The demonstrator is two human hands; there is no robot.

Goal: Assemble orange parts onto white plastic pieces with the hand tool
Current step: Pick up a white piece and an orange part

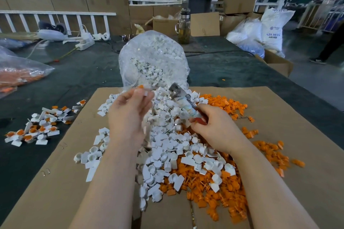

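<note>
While both forearms reach forward over the cardboard sheet, the left hand is raised above the heap of white plastic pieces, its fingertips pinching a small white piece with an orange part; motion blur hides the exact finger positions. The right hand sits lower and to the right, fingers curled round the red handle of the hand tool, whose wrapped shaft slants up and left to a grey metal head just right of the pinched piece, close to it but apart. Loose orange parts spread beneath and to the right of the white heap. A clear bag of white pieces lies open behind the hands, spilling onto the cardboard. Finished pieces lie in a small pile on the dark table cover at the left. A white sack at the far right reads "ABS RESIN".
</note>
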